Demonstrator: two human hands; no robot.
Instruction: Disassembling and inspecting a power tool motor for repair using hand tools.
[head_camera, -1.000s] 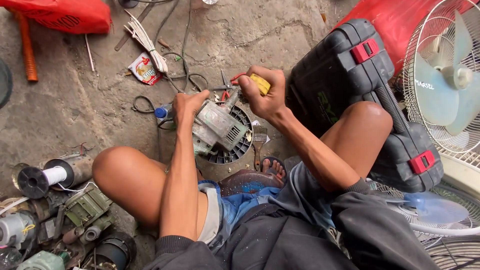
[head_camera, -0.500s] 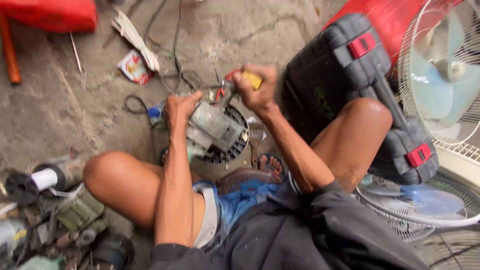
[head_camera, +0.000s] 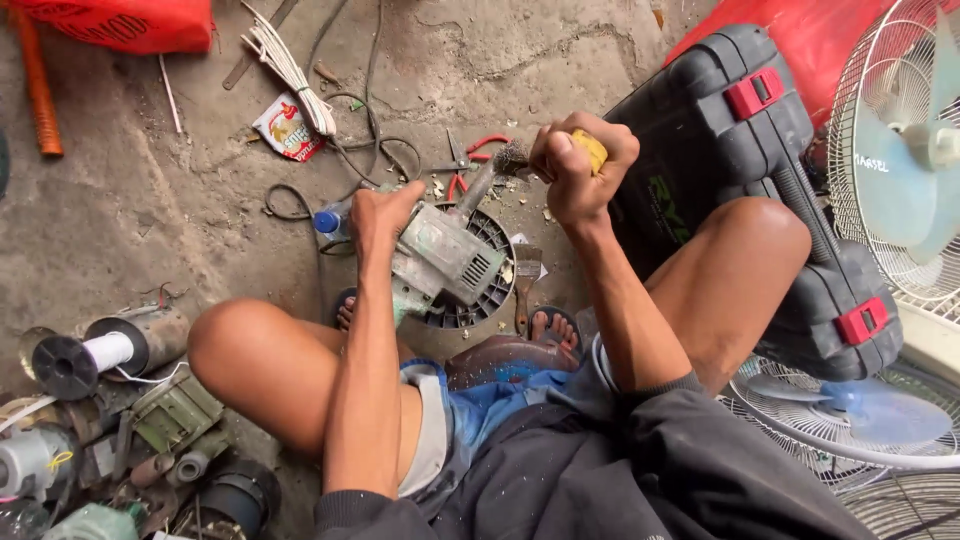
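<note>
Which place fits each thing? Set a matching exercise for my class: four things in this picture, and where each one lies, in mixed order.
Things:
1. tool case
2. spool of white cord
3. snack wrapper
4. fan motor

Places:
A. under the left hand
B. far left, on the ground
C. by the right knee
D. upper left, beside white cables

Pairs: 1-C, 2-B, 3-D, 4-A
</note>
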